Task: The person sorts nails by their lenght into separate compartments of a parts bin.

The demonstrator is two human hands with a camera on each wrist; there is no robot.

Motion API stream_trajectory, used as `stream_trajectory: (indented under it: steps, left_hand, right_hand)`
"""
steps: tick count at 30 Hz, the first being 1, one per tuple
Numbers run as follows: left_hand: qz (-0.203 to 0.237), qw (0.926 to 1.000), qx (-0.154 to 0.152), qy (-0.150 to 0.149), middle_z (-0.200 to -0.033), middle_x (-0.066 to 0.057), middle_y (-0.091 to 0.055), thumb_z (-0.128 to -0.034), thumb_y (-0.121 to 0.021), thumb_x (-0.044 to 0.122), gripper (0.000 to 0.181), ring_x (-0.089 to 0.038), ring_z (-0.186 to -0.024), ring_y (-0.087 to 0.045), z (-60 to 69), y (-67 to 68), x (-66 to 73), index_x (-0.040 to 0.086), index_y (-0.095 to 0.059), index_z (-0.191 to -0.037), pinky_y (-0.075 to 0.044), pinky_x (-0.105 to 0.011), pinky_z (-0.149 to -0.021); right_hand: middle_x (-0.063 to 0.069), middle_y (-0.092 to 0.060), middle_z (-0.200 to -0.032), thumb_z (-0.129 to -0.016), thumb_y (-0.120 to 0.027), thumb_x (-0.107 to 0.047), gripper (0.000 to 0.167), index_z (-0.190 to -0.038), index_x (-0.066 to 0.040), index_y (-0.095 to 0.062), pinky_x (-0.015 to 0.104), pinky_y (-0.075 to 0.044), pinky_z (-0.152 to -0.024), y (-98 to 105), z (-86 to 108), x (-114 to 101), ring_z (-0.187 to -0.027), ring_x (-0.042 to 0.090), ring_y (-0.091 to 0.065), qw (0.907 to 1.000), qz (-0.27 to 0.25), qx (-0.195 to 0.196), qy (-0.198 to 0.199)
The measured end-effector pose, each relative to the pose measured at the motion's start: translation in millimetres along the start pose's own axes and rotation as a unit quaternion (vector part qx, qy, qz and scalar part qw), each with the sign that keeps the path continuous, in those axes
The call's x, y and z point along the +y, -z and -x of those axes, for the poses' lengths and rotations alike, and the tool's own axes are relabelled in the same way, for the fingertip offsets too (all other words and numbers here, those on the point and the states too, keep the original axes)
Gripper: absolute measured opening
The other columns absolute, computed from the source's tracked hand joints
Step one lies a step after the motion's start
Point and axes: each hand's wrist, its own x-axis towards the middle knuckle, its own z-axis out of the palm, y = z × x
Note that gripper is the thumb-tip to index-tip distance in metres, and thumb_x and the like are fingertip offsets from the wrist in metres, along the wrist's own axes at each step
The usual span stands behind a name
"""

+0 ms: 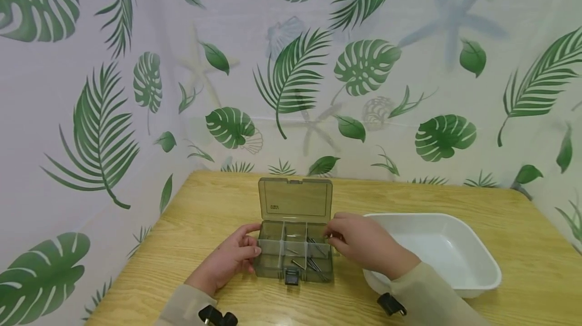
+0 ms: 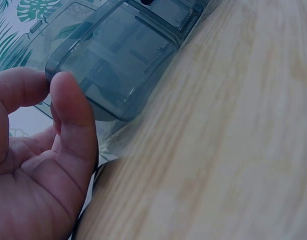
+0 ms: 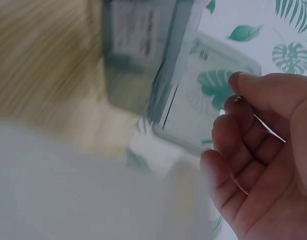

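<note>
Watching from the room, from the head view I see a smoky see-through compartment box [image 1: 268, 269] standing on the wood-grain table [image 1: 218, 192], its lid [image 1: 295, 199] raised toward twelve o'clock and its latch [image 1: 292, 276] at six. At nine o'clock of the box, the left hand [image 1: 232, 252] grips its side wall, thumb nearer the front and forefinger toward the back. At about two o'clock, the right hand [image 1: 364, 240] is bent over the right rim, fingertips close together. Thin metal pins [image 1: 313, 265] lie in the box's middle and right-hand compartments. Out at three o'clock sits a white basin [image 1: 454, 258], partly behind the right forearm, and beyond the table, toward twelve, hangs a leaf-printed cloth [image 1: 227, 22]. From the left wrist, the box fills eleven to one o'clock, and the left thumb and forefinger meet at its corner, with the hand at eight. From the right wrist, the box is blurred around twelve, and the hand at four pinches a small dark piece [image 3: 238, 99] with a faint glint; its full shape is hidden from me.
</note>
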Motion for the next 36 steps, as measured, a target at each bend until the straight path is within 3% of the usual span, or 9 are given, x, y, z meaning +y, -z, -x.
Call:
stream_trajectory:
  steps: [12, 27, 36]
  left_hand:
    - [0.002, 1.0000, -0.005, 0.001, -0.098, -0.005, -0.047, -0.1010, -0.058, 0.008, 0.065, -0.018, -0.078, -0.048, -1.4, -0.6, -0.2, 0.007, -0.025, -0.158, -0.053, -0.032, -0.064]
    - [0.004, 1.0000, -0.009, 0.002, -0.098, -0.005, -0.047, -0.1009, -0.059, 0.010, 0.067, -0.017, -0.078, -0.046, 0.6, 0.7, 1.9, 0.007, -0.024, -0.158, -0.053, -0.031, -0.064]
    - [0.008, 0.9999, -0.008, 0.000, -0.099, -0.006, -0.048, -0.0998, -0.060, 0.009, 0.067, -0.015, -0.073, -0.047, 0.1, 2.0, 0.4, 0.007, -0.025, -0.157, -0.053, -0.030, -0.063]
  right_hand:
    - [-0.011, -0.064, -0.094, -0.097, -0.068, -0.018, 0.008, -0.100, -0.019, -0.075, 0.031, -0.055, -0.072, -16.0, -30.1, -33.1, -0.081, 0.004, -0.059, 0.9988, 0.016, -0.024, 0.040]
    - [-0.011, -0.065, -0.097, -0.098, -0.064, -0.015, 0.014, -0.101, -0.019, -0.077, 0.026, -0.053, -0.070, -26.2, -62.4, -64.7, -0.081, 0.003, -0.059, 0.9951, 0.020, -0.066, 0.070]
    - [-0.010, -0.066, -0.098, -0.098, -0.065, -0.018, 0.013, -0.103, -0.020, -0.077, 0.025, -0.055, -0.071, -32.6, -72.9, -74.2, -0.083, 0.004, -0.062, 0.9936, 0.051, -0.066, 0.077]
